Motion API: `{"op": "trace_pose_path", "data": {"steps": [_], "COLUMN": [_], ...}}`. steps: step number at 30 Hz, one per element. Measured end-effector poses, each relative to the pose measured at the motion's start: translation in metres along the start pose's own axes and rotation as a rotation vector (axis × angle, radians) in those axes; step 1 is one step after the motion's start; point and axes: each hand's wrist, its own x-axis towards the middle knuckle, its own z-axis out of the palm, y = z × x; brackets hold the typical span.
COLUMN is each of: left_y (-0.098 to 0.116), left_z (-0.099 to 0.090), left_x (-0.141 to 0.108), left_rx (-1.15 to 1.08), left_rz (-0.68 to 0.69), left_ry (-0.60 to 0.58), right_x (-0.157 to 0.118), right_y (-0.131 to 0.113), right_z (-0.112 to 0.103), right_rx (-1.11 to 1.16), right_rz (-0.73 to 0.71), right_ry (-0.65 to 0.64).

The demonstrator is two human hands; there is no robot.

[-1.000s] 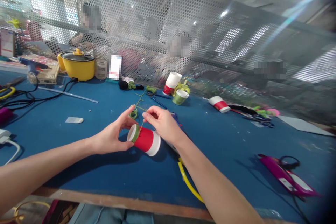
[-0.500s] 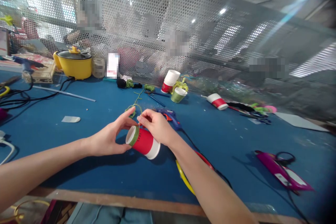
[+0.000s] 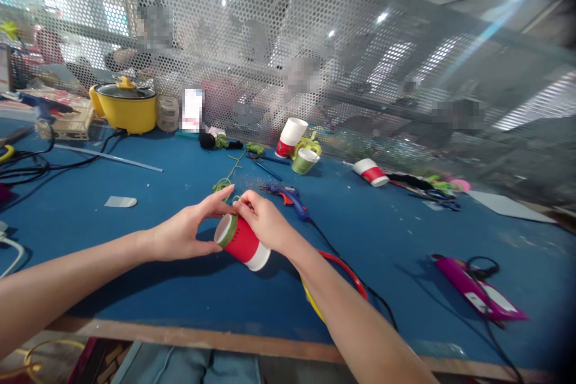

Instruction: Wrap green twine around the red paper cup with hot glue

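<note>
A paper cup (image 3: 245, 239) with a red sleeve and a green yarn band near its rim lies tilted on its side between my hands. My left hand (image 3: 191, 228) grips it at the rim end, thumb below and fingers above. With finger and thumb pinched, my right hand (image 3: 261, 216) holds green yarn against the cup's upper side. From there the loose green yarn (image 3: 222, 185) trails back over the table. A blue glue gun (image 3: 290, 197) lies just beyond my right hand.
On the blue table (image 3: 180, 306) stand a yellow pot (image 3: 126, 111), a glass jar (image 3: 168, 114), stacked cups (image 3: 291, 137) and a green-wrapped cup (image 3: 305, 161). Another red cup (image 3: 370, 172) lies right, near a purple packet (image 3: 477, 291). A perforated screen (image 3: 234, 42) rises behind.
My right hand has drawn the yarn in toward the cup, and its loop above the fingers is smaller. The cup stays in my left hand, nearly unmoved.
</note>
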Motion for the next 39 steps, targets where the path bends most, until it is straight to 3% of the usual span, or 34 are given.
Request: {"op": "trace_pose_path", "data": {"steps": [12,19,24,34,39], "left_y": [-0.002,0.012,0.017,0.011,0.01], "left_z": [-0.007,-0.002,0.009,0.017,0.016], "left_x": [0.001,0.003,0.003,0.002,0.001], "left_rx": [0.02,0.1,0.056,-0.102,-0.142], "left_rz": [-0.04,-0.334,-0.403,-0.411,-0.351], "left_ry": [-0.026,-0.001,-0.011,0.065,0.082], "right_x": [-0.002,-0.011,-0.017,-0.021,-0.02], "right_y": [0.0,-0.01,-0.018,-0.025,-0.023], "right_z": [0.003,0.008,0.014,0.02,0.016], "right_rx": [-0.064,-0.175,-0.259,-0.418,-0.344], "right_rz": [0.021,0.018,-0.003,-0.075,-0.127], "right_ry": [0.022,0.078,0.129,0.201,0.195]}}
